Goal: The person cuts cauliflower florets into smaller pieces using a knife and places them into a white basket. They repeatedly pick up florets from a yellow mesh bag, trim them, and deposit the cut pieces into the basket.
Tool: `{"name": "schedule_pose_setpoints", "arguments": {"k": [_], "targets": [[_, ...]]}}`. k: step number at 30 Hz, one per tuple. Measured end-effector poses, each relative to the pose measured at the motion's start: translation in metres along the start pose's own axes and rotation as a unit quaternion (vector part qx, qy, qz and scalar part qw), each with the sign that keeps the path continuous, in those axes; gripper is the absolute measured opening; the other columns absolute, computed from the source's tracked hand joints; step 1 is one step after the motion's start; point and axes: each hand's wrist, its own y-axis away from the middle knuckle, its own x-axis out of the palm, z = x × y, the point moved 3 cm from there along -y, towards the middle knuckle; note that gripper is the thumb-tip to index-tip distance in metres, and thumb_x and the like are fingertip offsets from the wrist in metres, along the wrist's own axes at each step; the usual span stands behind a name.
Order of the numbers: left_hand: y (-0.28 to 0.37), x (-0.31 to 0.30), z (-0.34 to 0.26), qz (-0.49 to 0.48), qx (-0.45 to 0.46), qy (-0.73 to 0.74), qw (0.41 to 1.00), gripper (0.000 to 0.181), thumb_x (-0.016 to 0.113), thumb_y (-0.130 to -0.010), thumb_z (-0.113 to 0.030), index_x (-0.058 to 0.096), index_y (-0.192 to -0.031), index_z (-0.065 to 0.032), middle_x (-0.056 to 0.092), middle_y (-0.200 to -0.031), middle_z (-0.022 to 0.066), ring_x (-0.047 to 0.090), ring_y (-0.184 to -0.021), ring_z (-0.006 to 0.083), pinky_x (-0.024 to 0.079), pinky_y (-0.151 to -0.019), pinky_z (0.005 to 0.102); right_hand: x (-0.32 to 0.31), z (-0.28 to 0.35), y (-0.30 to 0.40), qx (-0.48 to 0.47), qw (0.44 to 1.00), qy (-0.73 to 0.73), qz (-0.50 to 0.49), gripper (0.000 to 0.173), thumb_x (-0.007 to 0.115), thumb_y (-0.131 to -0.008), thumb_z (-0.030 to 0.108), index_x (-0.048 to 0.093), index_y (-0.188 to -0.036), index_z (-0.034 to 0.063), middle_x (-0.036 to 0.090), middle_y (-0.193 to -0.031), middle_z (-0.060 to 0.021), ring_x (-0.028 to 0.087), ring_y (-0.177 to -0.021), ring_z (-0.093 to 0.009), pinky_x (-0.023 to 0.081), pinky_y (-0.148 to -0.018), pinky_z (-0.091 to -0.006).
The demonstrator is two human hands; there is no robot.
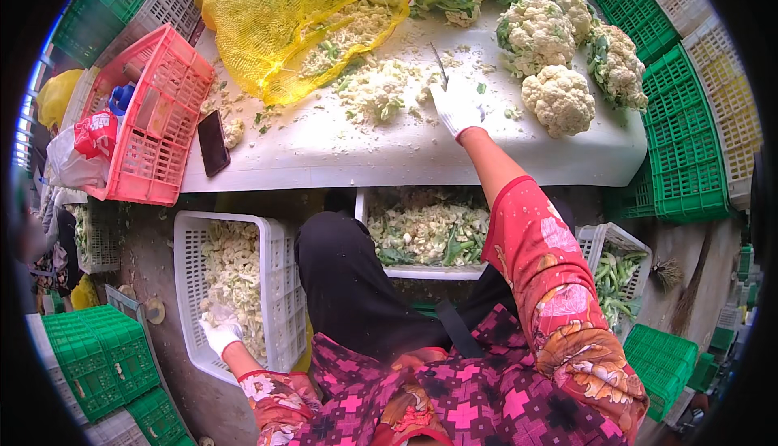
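My right hand (457, 106), in a white glove, is shut on a knife (439, 60) over the white tabletop (389, 163). Its blade points away from me, just right of a heap of cut cauliflower pieces (377, 90). Down at my left, my gloved left hand (220, 332) is at the near end of a white plastic crate (265, 288) filled with cauliflower florets (234, 270). Whether its fingers hold a floret is not clear. Several whole cauliflower heads (558, 101) sit at the table's right and back, some with green leaves.
A yellow mesh bag (255, 33) with cauliflower bits lies across the table's back left. Near a phone (213, 143) stands a pink crate (161, 124). Trimmings fill a white crate (425, 271) under the table edge. Green crates (684, 136) are stacked at right; a crate of leaves (617, 276) stands below.
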Motion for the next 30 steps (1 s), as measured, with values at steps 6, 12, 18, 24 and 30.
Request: {"name": "schedule_pose_setpoints", "arguments": {"k": [6, 12, 18, 24, 30], "targets": [[-0.071, -0.059, -0.045, -0.126, 0.029, -0.074, 0.989, 0.029, 0.054, -0.101, -0.020, 0.060, -0.122, -0.0018, 0.063, -0.118, 0.0145, 0.060, -0.106, 0.0285, 0.053, -0.093, 0.0454, -0.032, 0.003, 0.006, 0.340, 0.637, -0.678, 0.136, 0.014, 0.055, -0.100, 0.026, 0.050, -0.100, 0.0124, 0.050, -0.068, 0.0023, 0.048, -0.053, -0.012, 0.044, -0.050, -0.0304], [-0.111, -0.098, -0.047, -0.110, 0.005, 0.014, 0.994, 0.032, 0.048, -0.102, -0.015, 0.055, -0.129, 0.0008, 0.058, -0.128, 0.0128, 0.055, -0.114, 0.0310, 0.052, -0.094, 0.0515, -0.067, 0.003, 0.036, 0.266, 0.386, -0.849, 0.244, 0.018, 0.046, -0.104, 0.027, 0.053, -0.096, 0.0131, 0.041, -0.070, 0.0062, 0.038, -0.059, -0.011, 0.036, -0.058, -0.0316], [-0.081, -0.107, -0.044, -0.110, 0.044, -0.213, 0.970, 0.039, 0.057, -0.095, -0.018, 0.056, -0.131, -0.0036, 0.058, -0.129, 0.0118, 0.053, -0.118, 0.0317, 0.048, -0.090, 0.0533, -0.124, 0.035, 0.075, 0.166, 0.450, -0.832, 0.277, 0.022, 0.047, -0.104, 0.027, 0.056, -0.109, 0.0076, 0.040, -0.070, 0.0061, 0.038, -0.058, -0.011, 0.036, -0.058, -0.0296], [-0.001, -0.060, -0.067, -0.065, 0.275, -0.313, 0.907, 0.047, 0.059, -0.090, -0.016, 0.054, -0.135, -0.0014, 0.060, -0.125, 0.0173, 0.058, -0.111, 0.0311, 0.048, -0.096, 0.0447, -0.189, 0.066, 0.108, 0.112, 0.615, -0.732, 0.271, 0.029, 0.051, -0.102, 0.028, 0.055, -0.113, 0.0008, 0.045, -0.067, 0.0020, 0.042, -0.055, -0.011, 0.039, -0.053, -0.0295], [0.264, 0.122, 0.064, 0.466, 0.164, -0.258, 0.830, 0.079, 0.066, -0.090, -0.037, 0.028, -0.149, -0.0016, 0.039, -0.145, 0.0214, 0.039, -0.134, 0.0337, 0.037, -0.107, 0.0509, -0.238, 0.120, 0.125, -0.053, 0.898, -0.389, 0.198, 0.026, 0.068, -0.090, 0.024, 0.069, -0.103, 0.0019, 0.065, -0.077, -0.0082, 0.060, -0.065, -0.017, 0.048, -0.061, -0.0302]]}}
